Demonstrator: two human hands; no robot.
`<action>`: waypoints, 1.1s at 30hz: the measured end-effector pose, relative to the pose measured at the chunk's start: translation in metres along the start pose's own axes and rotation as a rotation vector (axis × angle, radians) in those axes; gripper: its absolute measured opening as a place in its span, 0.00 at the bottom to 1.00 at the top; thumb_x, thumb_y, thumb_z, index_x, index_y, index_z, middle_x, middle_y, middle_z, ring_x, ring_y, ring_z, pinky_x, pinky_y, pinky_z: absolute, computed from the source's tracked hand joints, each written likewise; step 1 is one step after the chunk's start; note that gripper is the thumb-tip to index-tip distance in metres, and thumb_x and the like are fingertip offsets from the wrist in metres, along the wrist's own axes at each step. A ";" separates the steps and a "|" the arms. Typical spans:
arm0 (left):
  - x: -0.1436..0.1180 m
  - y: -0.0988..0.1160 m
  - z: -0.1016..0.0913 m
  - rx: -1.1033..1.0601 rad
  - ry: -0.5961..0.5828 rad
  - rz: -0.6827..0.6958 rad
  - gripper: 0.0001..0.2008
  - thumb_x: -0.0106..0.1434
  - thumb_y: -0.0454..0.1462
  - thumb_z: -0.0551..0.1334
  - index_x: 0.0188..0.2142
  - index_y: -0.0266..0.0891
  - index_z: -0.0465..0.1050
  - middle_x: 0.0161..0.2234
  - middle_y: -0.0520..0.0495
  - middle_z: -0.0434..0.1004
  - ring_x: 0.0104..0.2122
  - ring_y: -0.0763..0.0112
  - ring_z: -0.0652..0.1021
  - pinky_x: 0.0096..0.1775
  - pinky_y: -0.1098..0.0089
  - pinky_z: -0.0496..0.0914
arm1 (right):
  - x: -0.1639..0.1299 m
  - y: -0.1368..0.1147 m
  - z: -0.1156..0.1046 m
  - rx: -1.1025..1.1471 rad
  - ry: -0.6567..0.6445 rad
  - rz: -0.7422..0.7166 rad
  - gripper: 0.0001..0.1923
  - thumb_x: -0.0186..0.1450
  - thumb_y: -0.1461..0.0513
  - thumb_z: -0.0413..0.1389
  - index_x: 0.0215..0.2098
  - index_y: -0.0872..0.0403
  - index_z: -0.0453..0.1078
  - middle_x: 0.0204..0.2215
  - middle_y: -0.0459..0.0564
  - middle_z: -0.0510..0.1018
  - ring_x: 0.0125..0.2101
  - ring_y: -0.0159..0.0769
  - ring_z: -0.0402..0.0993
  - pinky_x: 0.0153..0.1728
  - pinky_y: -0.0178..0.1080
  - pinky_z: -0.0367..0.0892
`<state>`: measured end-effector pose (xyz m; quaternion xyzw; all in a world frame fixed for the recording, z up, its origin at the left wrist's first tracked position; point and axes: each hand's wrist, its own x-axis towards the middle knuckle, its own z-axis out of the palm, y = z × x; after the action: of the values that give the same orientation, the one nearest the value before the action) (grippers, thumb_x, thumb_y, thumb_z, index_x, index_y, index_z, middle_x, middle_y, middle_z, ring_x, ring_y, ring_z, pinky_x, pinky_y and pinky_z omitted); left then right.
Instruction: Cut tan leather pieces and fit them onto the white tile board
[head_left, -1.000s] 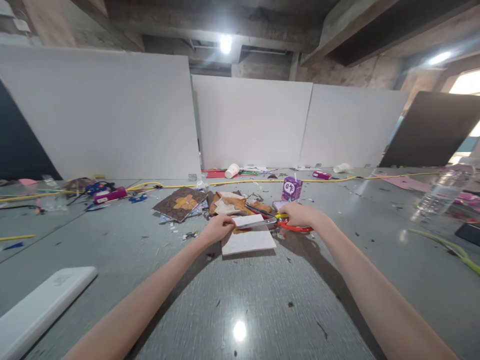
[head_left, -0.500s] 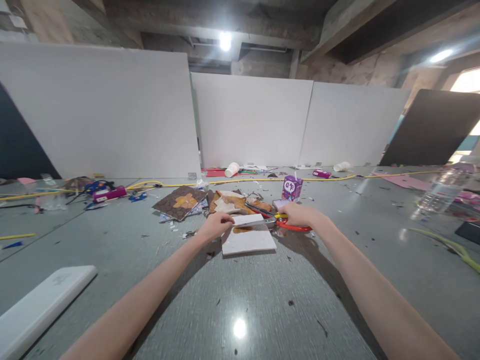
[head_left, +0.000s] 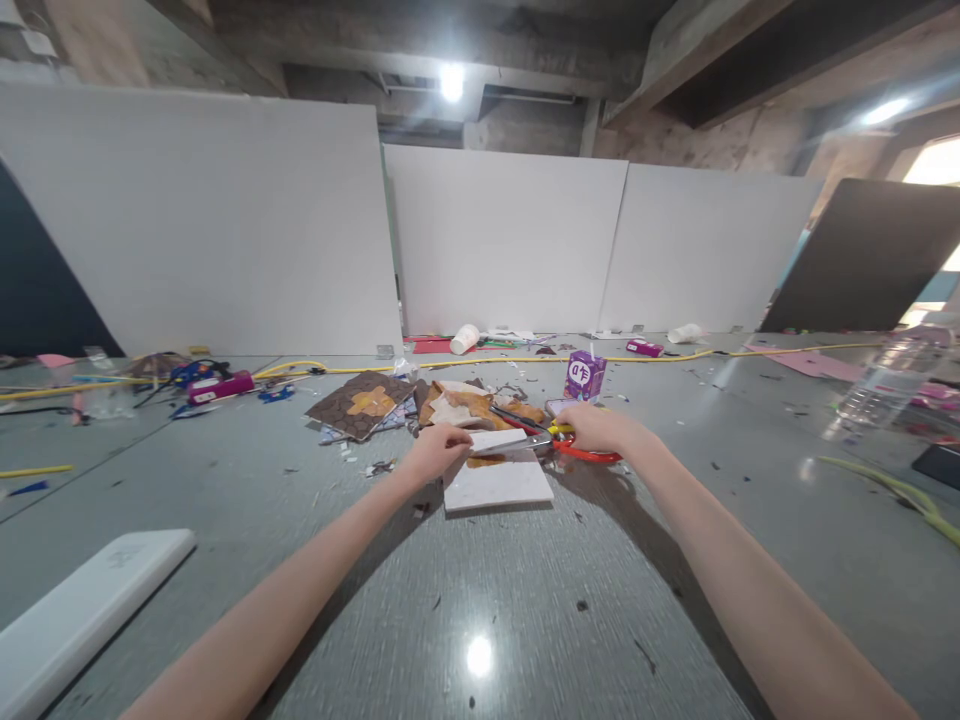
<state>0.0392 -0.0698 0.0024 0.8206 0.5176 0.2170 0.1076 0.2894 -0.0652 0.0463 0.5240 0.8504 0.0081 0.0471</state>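
Observation:
My left hand [head_left: 439, 452] pinches the left end of a narrow white paper piece [head_left: 496, 441]. My right hand [head_left: 592, 428] grips a pair of scissors [head_left: 589, 454] with red handles and some yellow at the grip. Its silver blade reaches left along the paper piece, partly covered by it. A dark blade-like strip points up and left; I cannot tell whether it belongs to the same scissors. Beneath the paper piece lies a flat white pad [head_left: 499, 487] with a brown patch. Crumpled brown and cream scraps [head_left: 457, 405] lie just behind.
A purple drink carton [head_left: 585, 377] stands behind my right hand. To the left are a brown patterned sheet [head_left: 360, 405] and a white slab-like block [head_left: 97, 590]. A clear bottle [head_left: 889, 375] stands right. A yellow cable [head_left: 510, 360] crosses the back, before white panels [head_left: 502, 245].
The paper piece has shifted slightly and now covers more of the silver blade. My left hand moved a little to the right with it; my right hand looks almost still.

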 end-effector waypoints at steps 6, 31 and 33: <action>0.000 0.006 -0.002 0.053 -0.018 0.053 0.11 0.53 0.33 0.53 0.30 0.36 0.74 0.32 0.46 0.74 0.33 0.69 0.72 0.37 0.73 0.62 | 0.006 0.004 0.005 -0.012 0.038 -0.044 0.13 0.48 0.55 0.56 0.30 0.53 0.68 0.31 0.54 0.74 0.33 0.41 0.70 0.30 0.35 0.60; -0.001 0.008 -0.003 0.086 -0.003 0.027 0.11 0.54 0.33 0.52 0.31 0.37 0.73 0.32 0.48 0.74 0.34 0.71 0.72 0.37 0.76 0.63 | 0.005 0.003 0.011 0.064 0.001 0.077 0.17 0.47 0.51 0.56 0.32 0.51 0.70 0.32 0.52 0.74 0.31 0.40 0.71 0.25 0.33 0.59; 0.000 0.007 -0.004 0.107 0.034 -0.032 0.11 0.54 0.33 0.52 0.33 0.36 0.72 0.34 0.47 0.73 0.35 0.71 0.72 0.38 0.76 0.62 | 0.005 0.005 0.011 0.047 0.030 0.062 0.15 0.49 0.52 0.55 0.31 0.53 0.70 0.31 0.53 0.74 0.33 0.40 0.70 0.26 0.33 0.59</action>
<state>0.0427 -0.0735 0.0084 0.8130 0.5432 0.2012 0.0584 0.2927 -0.0588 0.0358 0.5508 0.8343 -0.0025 0.0216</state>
